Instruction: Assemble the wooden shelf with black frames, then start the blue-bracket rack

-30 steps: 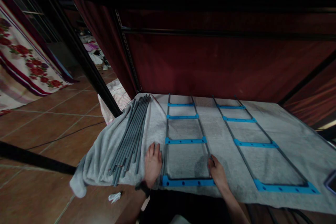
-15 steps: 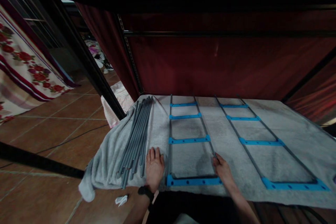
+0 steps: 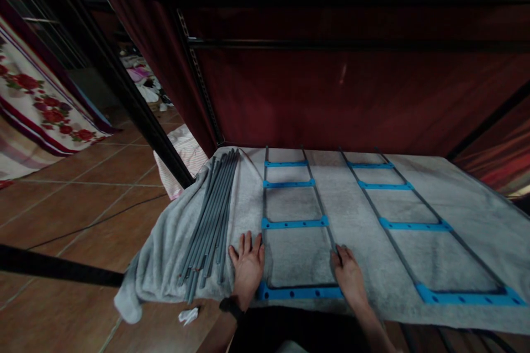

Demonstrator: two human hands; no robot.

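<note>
Blue-runged ladder frame (image 3: 295, 224), slender round rods (image 3: 214, 209), fuzzy blanket (image 3: 356, 207)

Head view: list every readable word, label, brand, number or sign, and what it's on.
None readable.
Blue crossbars: dark round spots, no characters visible.
Loose gray rods: no markings I can make out.
Black wristband: too dark to read any marking.
Background heap: too small and dim to tell.
</note>
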